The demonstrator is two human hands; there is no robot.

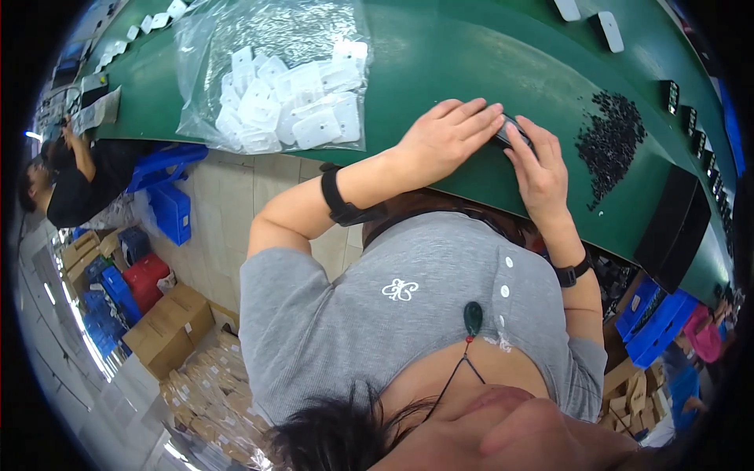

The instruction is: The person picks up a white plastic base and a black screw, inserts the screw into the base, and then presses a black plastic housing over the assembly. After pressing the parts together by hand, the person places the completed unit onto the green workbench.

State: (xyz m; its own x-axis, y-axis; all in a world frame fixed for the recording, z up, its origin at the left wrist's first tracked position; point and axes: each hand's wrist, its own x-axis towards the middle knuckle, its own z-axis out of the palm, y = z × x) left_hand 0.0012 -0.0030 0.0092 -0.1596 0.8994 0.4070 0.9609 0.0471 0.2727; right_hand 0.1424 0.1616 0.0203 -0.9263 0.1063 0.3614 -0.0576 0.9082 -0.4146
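Observation:
A small flat dark piece with a greyish face [513,130] sits between my two hands, above the near part of the green bench. My left hand [449,140] reaches to it from the left, fingers straight and close together, their tips at its upper left end; its thumb is hidden. My right hand [542,171] grips the piece from the right, thumb on the near side and fingers round the far side. To the right lies a loose pile of small black parts [611,145]. On the left, a clear plastic bag [271,35] carries many white flat covers [314,102].
The green bench [440,47] curves across the top. A black bin [674,228] stands at its right edge. White pieces [609,31] and black pieces [669,96] line the far side. At far left a person [78,177] works near blue stools [169,212]. Cardboard boxes [169,330] stand behind me.

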